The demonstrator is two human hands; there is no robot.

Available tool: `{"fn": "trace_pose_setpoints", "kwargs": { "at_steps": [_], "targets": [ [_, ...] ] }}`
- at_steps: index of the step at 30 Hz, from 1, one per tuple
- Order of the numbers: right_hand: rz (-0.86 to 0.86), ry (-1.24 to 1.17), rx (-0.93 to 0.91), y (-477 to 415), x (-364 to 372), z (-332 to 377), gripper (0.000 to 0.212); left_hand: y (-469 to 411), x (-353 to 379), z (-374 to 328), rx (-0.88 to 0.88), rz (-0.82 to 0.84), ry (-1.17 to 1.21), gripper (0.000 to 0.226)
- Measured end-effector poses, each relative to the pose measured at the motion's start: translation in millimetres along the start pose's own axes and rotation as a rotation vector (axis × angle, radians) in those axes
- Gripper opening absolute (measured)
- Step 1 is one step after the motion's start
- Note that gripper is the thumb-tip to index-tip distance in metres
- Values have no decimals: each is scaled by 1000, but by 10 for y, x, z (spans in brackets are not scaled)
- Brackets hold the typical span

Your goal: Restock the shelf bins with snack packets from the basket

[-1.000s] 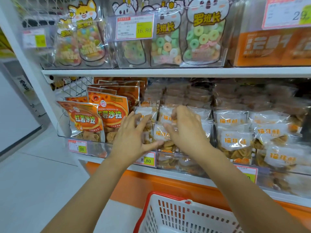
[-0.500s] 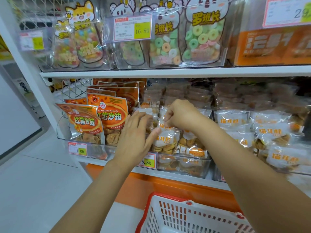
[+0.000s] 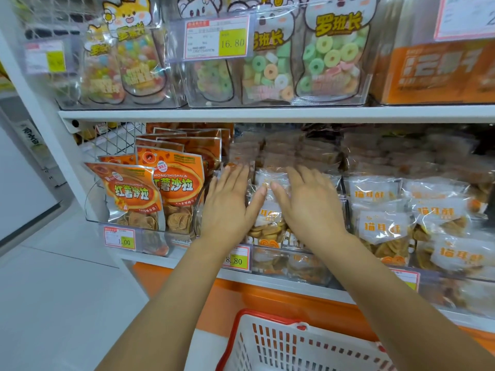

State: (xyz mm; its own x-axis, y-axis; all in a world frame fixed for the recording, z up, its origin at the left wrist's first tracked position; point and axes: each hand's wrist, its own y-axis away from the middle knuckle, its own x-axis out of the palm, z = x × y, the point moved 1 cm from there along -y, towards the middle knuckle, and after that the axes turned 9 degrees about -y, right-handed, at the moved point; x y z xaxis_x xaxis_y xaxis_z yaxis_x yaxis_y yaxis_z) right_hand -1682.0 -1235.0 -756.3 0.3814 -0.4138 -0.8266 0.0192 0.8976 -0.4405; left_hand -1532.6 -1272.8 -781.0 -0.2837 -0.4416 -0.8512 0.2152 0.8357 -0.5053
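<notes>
Clear snack packets (image 3: pixel 267 223) with orange print and brown crisps stand in a clear shelf bin (image 3: pixel 292 266) on the middle shelf. My left hand (image 3: pixel 227 207) lies flat against the packets at the bin's left side, fingers straight. My right hand (image 3: pixel 310 207) presses flat on the packets just to the right, fingers straight and spread. The two thumbs nearly meet over one packet. The white basket with a red rim (image 3: pixel 267 341) sits low in front of the shelf; its inside is mostly out of view.
Orange sweet-potato crisp bags (image 3: pixel 150 194) fill the bin to the left. More clear packets (image 3: pixel 428 223) fill the bins to the right. Candy-ring pouches (image 3: pixel 321 57) stand on the shelf above. Price tags (image 3: pixel 237 259) hang on the bin fronts. Pale floor lies at the left.
My right hand, curled at the packets' tops half a second ago, now lies flat and open on them. My left hand has spread flat too.
</notes>
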Motion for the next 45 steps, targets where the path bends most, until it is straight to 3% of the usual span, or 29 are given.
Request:
{"fn": "trace_pose_setpoints", "kwargs": {
  "at_steps": [3,6,11,15,23,26,33,41,45],
  "targets": [
    [35,48,-17,-95,99,-38,79,-41,-20,20,29,28,21,81],
    [22,50,-76,-198,147,-79,84,-72,-35,20,37,56,24,83],
    [81,18,-121,-222,179,-118,65,-72,3,21,47,-4,41,74],
    [49,-31,-167,-149,201,-119,71,-37,50,14,41,-13,-7,74],
    [49,-92,-120,-54,174,-70,69,2,17,23,15,21,22,68],
    [120,-228,-51,-6,5,-14,54,-8,-129,14,14,66,3,64],
    [-52,-337,-150,400,-668,-270,35,204,-541,-387,141,-100,43,53],
    [-334,-149,-82,935,-1178,-1090,13,467,-444,-1138,333,42,112,52],
    [-184,-74,-19,1178,-1191,-1317,22,597,-307,-1383,443,137,84,46]
  ]
}}
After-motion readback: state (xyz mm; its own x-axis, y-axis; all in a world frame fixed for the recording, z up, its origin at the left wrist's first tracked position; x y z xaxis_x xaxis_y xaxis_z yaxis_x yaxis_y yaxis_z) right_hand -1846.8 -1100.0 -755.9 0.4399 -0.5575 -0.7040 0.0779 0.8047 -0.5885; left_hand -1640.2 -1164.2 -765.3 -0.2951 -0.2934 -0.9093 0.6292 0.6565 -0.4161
